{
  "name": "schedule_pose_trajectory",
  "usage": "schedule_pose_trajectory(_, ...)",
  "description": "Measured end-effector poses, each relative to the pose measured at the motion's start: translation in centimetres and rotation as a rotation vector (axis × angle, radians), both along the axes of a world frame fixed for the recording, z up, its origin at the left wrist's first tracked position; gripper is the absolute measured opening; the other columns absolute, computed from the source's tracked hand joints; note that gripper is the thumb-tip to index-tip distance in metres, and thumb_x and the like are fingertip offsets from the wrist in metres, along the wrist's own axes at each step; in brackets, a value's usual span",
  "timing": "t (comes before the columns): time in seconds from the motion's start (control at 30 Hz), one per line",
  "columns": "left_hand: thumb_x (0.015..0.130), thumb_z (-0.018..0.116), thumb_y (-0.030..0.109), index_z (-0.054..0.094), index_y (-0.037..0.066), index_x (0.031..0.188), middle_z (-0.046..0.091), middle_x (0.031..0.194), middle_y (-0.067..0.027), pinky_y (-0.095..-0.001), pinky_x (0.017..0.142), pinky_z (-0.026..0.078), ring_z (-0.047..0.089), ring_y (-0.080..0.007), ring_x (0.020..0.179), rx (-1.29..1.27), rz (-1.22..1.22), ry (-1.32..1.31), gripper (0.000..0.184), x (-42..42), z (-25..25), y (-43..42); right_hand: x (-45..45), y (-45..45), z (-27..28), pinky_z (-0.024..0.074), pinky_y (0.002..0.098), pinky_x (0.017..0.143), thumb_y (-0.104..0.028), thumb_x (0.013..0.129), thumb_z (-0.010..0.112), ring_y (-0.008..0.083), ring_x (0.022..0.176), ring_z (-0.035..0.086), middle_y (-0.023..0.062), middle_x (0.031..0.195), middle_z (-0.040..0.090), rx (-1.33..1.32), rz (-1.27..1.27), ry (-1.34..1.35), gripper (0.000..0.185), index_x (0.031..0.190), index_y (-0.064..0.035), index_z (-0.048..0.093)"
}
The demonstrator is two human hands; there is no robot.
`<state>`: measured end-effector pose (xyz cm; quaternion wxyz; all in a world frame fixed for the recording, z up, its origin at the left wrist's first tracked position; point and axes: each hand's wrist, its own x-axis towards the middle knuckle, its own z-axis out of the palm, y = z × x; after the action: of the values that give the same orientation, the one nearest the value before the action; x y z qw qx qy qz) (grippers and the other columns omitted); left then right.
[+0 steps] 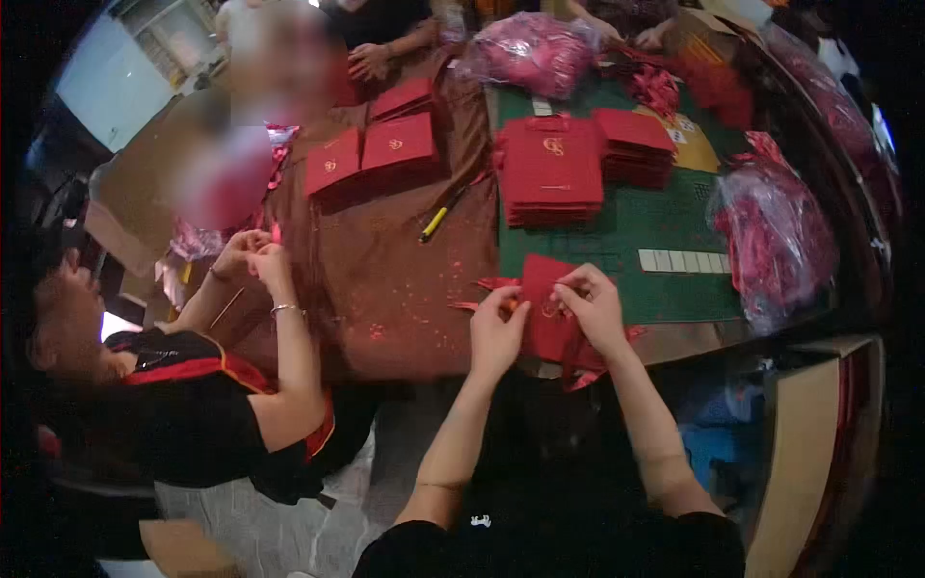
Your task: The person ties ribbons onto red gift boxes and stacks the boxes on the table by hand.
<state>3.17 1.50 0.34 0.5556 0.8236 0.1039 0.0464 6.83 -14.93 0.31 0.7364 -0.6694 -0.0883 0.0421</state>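
Note:
A red bag or card (547,328) with a gold mark lies at the table's front edge, between my two hands. My left hand (499,330) is at its left side, fingers curled round something small and orange, too small to make out. At the right side my right hand (591,306) pinches the red piece with thumb and fingertips. Red ribbon strips (583,379) hang below it, and more stick out past my left hand. Beyond my hands stands a stack of red bags (551,169) with a gold emblem on top.
A co-worker (222,395) sits close on the left, hands raised over the table. Further away are red stacks (397,141), a yellow-black cutter (434,224), a white label strip (684,261) and plastic-wrapped red bundles (776,231). Other people's hands show at the far side.

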Motion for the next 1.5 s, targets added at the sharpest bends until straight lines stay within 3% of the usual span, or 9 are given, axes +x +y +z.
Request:
schedule_pose_trajectory(0.2, 0.086, 0.065, 0.005, 0.061, -0.002, 0.106, 0.063, 0.095, -0.006, -0.0281, 0.08, 0.047, 0.06, -0.0139, 0.089, -0.358, -0.019, 0.166, 0.021, -0.3, 1.3, 0.9, -0.8, 0.5, -0.7, 0.0507, 0.0274, 0.068, -0.005, 0.088, 0.06, 0.0123, 0.075, 0.062, 0.0074, 0.083, 0.063, 0.056, 0.068, 0.022, 0.009, 0.092, 0.0008, 0.053)
schedule_pose_trajectory(0.6, 0.085, 0.067, 0.005, 0.056, -0.004, 0.124, 0.063, 0.101, -0.0069, -0.0268, 0.079, 0.047, 0.06, -0.0137, 0.088, -0.297, -0.007, 0.175, 0.042, 0.1, 1.3, 0.5, -0.8, 1.1, -0.8, 0.0502, 0.0282, 0.06, -0.007, 0.09, 0.059, 0.0123, 0.069, 0.064, 0.0073, 0.076, 0.063, -0.066, 0.051, -0.055, 0.01, 0.093, 0.0009, 0.054)
schedule_pose_trajectory(0.83, 0.084, 0.067, 0.003, 0.056, -0.002, 0.124, 0.059, 0.09, -0.0008, -0.0229, 0.074, 0.045, 0.053, -0.0078, 0.079, -0.275, -0.024, 0.111, 0.043, -0.1, 1.1, 0.2, -1.0, 1.1, -0.1, 0.0502, 0.0257, 0.062, -0.005, 0.089, 0.059, 0.0101, 0.068, 0.062, 0.0057, 0.077, 0.064, -0.202, 0.092, -0.008, 0.008, 0.092, 0.0005, 0.056)
schedule_pose_trajectory(0.9, 0.083, 0.067, 0.001, 0.056, -0.002, 0.124, 0.059, 0.089, -0.0004, -0.0225, 0.073, 0.045, 0.053, -0.0073, 0.079, -0.263, -0.028, 0.07, 0.042, 0.0, -0.1, 0.5, -0.8, 1.4, -0.7, 0.0495, 0.0273, 0.061, -0.007, 0.088, 0.061, 0.0126, 0.067, 0.063, 0.0075, 0.077, 0.064, -0.277, 0.086, -0.097, 0.01, 0.092, 0.0004, 0.056)
schedule_pose_trajectory(1.0, 0.083, 0.066, -0.001, 0.057, -0.001, 0.124, 0.058, 0.089, 0.0001, -0.0222, 0.073, 0.045, 0.052, -0.0067, 0.079, -0.25, -0.041, -0.004, 0.042, 0.1, -1.2, 0.6, -0.8, 2.0, 0.0, 0.0485, 0.0423, 0.071, -0.01, 0.084, 0.06, 0.0356, 0.083, 0.061, 0.0169, 0.084, 0.062, -0.5, 0.0, -0.34, 0.012, 0.09, -0.0014, 0.055)
schedule_pose_trajectory(1.03, 0.083, 0.066, -0.002, 0.057, -0.001, 0.124, 0.058, 0.089, 0.0002, -0.0222, 0.073, 0.045, 0.052, -0.0067, 0.079, -0.249, -0.048, -0.034, 0.041, 0.2, -0.9, 0.5, -0.7, 2.1, -0.1, 0.0485, 0.0423, 0.071, -0.01, 0.084, 0.06, 0.0356, 0.083, 0.061, 0.0169, 0.084, 0.062, -0.5, 0.0, -0.343, 0.012, 0.09, -0.0014, 0.055)
schedule_pose_trajectory(1.23, 0.084, 0.064, -0.001, 0.059, -0.001, 0.12, 0.062, 0.094, -0.0045, -0.0256, 0.076, 0.047, 0.055, -0.0104, 0.083, -0.126, -0.053, -0.043, 0.036, -0.5, -0.1, -0.2, -0.4, 2.2, -0.4, 0.0482, 0.0449, 0.07, -0.007, 0.082, 0.059, 0.0374, 0.082, 0.06, 0.0182, 0.084, 0.06, -0.546, -0.025, -0.562, 0.011, 0.087, -0.0002, 0.053)
schedule_pose_trajectory(1.33, 0.084, 0.064, 0.0, 0.059, -0.001, 0.12, 0.064, 0.115, -0.0121, -0.0302, 0.088, 0.046, 0.059, -0.0162, 0.101, -0.064, -0.054, -0.123, 0.037, -0.6, 0.4, -0.9, -0.4, 1.9, 0.8, 0.048, 0.0452, 0.069, -0.007, 0.081, 0.059, 0.0378, 0.081, 0.06, 0.0189, 0.082, 0.061, -0.577, 0.002, -0.485, 0.011, 0.087, 0.0, 0.053)
schedule_pose_trajectory(1.5, 0.086, 0.064, 0.006, 0.056, 0.001, 0.123, 0.061, 0.119, -0.0152, -0.0356, 0.095, 0.044, 0.057, -0.0263, 0.112, 0.058, -0.068, -0.191, 0.038, -0.8, 0.1, -1.7, 0.2, 0.9, 2.9, 0.0486, 0.0379, 0.056, -0.01, 0.081, 0.063, 0.0276, 0.063, 0.064, 0.0161, 0.072, 0.063, -0.53, 0.073, -0.14, 0.012, 0.083, 0.001, 0.059)
